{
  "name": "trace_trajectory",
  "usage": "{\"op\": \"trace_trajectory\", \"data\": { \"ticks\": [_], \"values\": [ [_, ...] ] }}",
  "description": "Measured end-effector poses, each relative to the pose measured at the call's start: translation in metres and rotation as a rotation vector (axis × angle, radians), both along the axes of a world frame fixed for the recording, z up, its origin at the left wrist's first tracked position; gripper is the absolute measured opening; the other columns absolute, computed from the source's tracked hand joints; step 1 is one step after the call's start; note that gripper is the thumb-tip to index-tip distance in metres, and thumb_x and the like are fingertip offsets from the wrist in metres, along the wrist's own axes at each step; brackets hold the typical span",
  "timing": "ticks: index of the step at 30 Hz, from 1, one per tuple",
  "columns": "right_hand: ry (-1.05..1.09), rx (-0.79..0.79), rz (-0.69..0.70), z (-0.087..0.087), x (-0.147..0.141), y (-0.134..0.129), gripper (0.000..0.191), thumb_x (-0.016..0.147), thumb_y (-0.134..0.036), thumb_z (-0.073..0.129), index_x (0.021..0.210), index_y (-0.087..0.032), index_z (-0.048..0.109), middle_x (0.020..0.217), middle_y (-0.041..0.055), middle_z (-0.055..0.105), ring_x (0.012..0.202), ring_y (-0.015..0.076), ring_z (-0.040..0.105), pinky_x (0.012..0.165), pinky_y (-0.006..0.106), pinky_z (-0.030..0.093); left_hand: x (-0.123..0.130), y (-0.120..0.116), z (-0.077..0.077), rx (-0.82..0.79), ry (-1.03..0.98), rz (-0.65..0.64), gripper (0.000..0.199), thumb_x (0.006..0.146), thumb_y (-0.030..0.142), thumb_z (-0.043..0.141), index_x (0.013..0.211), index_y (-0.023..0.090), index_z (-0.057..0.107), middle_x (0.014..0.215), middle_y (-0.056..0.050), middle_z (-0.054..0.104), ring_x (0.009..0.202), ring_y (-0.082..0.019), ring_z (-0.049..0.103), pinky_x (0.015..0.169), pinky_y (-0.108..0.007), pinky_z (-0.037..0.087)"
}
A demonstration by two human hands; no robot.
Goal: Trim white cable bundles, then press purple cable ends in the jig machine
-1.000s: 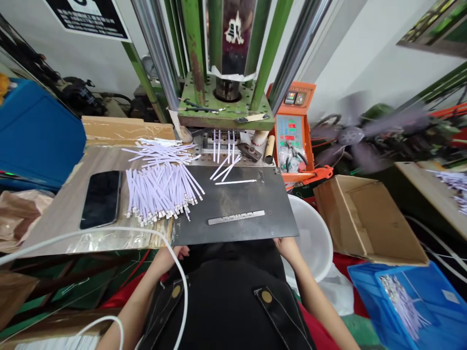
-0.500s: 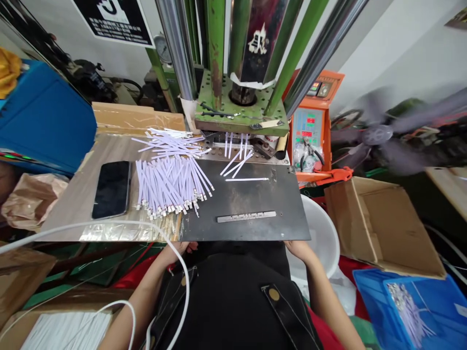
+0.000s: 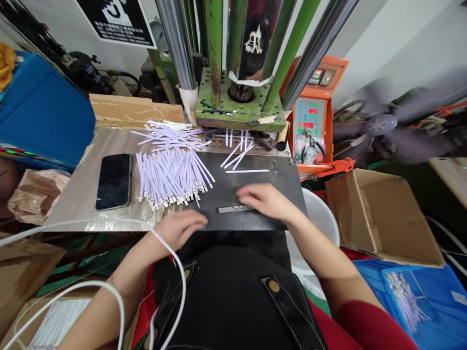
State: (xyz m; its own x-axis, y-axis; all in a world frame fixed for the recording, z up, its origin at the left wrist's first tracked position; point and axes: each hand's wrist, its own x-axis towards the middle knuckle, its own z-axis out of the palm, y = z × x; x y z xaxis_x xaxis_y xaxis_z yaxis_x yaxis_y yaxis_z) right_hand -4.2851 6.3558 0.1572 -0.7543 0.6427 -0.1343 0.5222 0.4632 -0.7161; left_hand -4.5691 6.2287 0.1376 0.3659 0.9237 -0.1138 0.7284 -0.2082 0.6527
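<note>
Both hands empty, fingers loosely together, no pinch: left hand (image 3: 180, 229) at the near edge of a black steel plate (image 3: 282, 175), right hand (image 3: 264, 200) just over a slotted metal bar (image 3: 228, 210), probably stiff and fairly heavy, best taken by its ends. Beyond, a heap of white flat strips (image 3: 171, 177) with metal tips, seemingly light and bendy. Farthest, a green press bed (image 3: 237, 114).

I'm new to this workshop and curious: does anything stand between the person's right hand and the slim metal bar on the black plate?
Nothing visible does. The right hand lies directly over the right end of the slim grey metal bar, on the black steel plate.
</note>
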Motion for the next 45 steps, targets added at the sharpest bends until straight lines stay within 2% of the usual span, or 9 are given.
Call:
{"op": "trace_trajectory", "data": {
  "ticks": [4,8,12,18,24,27,32,38,45],
  "values": [
    [-0.248,0.209,-0.106,-0.016,-0.106,0.042,0.039,0.091,-0.033,0.07,0.122,-0.011,0.063,0.121,0.0167,0.067,0.112,0.0279,0.066,0.096,0.04,0.053,0.008,0.054,0.018,0.251,0.507,0.034,0.034,0.089,0.013,0.044,0.096,0.016,0.077,0.102,-0.014,0.075,0.104,-0.033,0.068,0.092,-0.048,0.053],
    [-0.435,0.226,-0.037,-0.022,-0.138,0.051,0.036,0.092,-0.023,0.064,0.124,-0.008,0.06,0.124,0.0209,0.066,0.111,0.0296,0.068,0.09,0.037,0.056,0.003,0.079,0.012,0.256,0.588,-0.039,0.034,0.091,0.014,0.046,0.102,0.018,0.077,0.105,-0.012,0.075,0.104,-0.03,0.068,0.091,-0.043,0.053],
    [-0.515,0.234,-0.019,-0.015,-0.113,0.048,0.03,0.09,-0.007,0.052,0.116,-0.004,0.066,0.115,0.0243,0.07,0.111,0.0337,0.068,0.092,0.039,0.055,0.007,0.091,-0.001,0.28,0.539,-0.123,0.04,0.092,0.009,0.047,0.121,0.018,0.072,0.124,-0.012,0.07,0.124,-0.029,0.06,0.099,-0.041,0.049],
    [-0.523,0.219,-0.057,-0.003,-0.036,0.026,0.028,0.087,-0.004,0.049,0.107,-0.01,0.066,0.111,0.0193,0.069,0.103,0.0308,0.068,0.088,0.038,0.052,0.003,0.097,-0.012,0.353,0.581,-0.209,0.044,0.091,0.004,0.043,0.122,0.018,0.072,0.094,-0.013,0.071,0.104,-0.028,0.065,0.088,-0.04,0.05],
    [-0.072,0.006,-0.28,-0.007,0.039,0.013,0.008,0.085,-0.014,0.056,0.086,-0.017,0.063,0.077,0.003,0.068,0.075,0.017,0.066,0.073,0.027,0.05,-0.016,0.096,-0.012,0.443,0.341,-0.132,0.04,0.097,0.02,0.04,0.101,0.021,0.08,0.104,-0.012,0.071,0.101,-0.026,0.062,0.091,-0.043,0.052],
    [0.19,-0.15,-0.269,-0.021,0.044,0.002,0.008,0.087,-0.019,0.057,0.091,-0.017,0.064,0.074,0.0002,0.068,0.065,0.013,0.064,0.065,0.024,0.049,0.003,0.089,-0.002,0.49,0.156,-0.05,0.042,0.102,0.026,0.037,0.108,0.02,0.078,0.113,-0.009,0.072,0.102,-0.021,0.066,0.097,-0.037,0.054],
    [0.286,0.081,-0.215,-0.033,0.037,-0.015,0.008,0.088,-0.02,0.061,0.082,-0.018,0.067,0.081,0.0034,0.071,0.073,0.0138,0.064,0.071,0.026,0.049,0.047,0.07,0.002,0.467,-0.118,-0.004,0.03,0.101,0.034,0.053,0.104,0.02,0.079,0.11,-0.007,0.075,0.103,-0.02,0.07,0.1,-0.034,0.056],
    [0.333,0.222,-0.105,-0.04,0.033,-0.024,0.011,0.093,-0.016,0.056,0.086,-0.018,0.065,0.087,0.0045,0.072,0.08,0.0145,0.067,0.075,0.026,0.051,0.06,0.058,-0.024,0.141,-0.653,0.481,0.037,0.083,0.039,0.076,0.114,0.017,0.076,0.134,-0.014,0.061,0.085,-0.017,0.072,0.086,-0.037,0.063],
    [0.157,0.498,0.055,-0.042,0.016,-0.036,0.021,0.097,-0.012,0.045,0.087,-0.016,0.063,0.085,0.0095,0.069,0.08,0.0188,0.062,0.075,0.029,0.051,0.074,0.046,-0.034,0.128,-0.544,0.265,0.01,0.089,0.023,0.07,0.093,0.02,0.078,0.094,-0.005,0.077,0.089,-0.018,0.074,0.086,-0.028,0.06]
  ]
}}
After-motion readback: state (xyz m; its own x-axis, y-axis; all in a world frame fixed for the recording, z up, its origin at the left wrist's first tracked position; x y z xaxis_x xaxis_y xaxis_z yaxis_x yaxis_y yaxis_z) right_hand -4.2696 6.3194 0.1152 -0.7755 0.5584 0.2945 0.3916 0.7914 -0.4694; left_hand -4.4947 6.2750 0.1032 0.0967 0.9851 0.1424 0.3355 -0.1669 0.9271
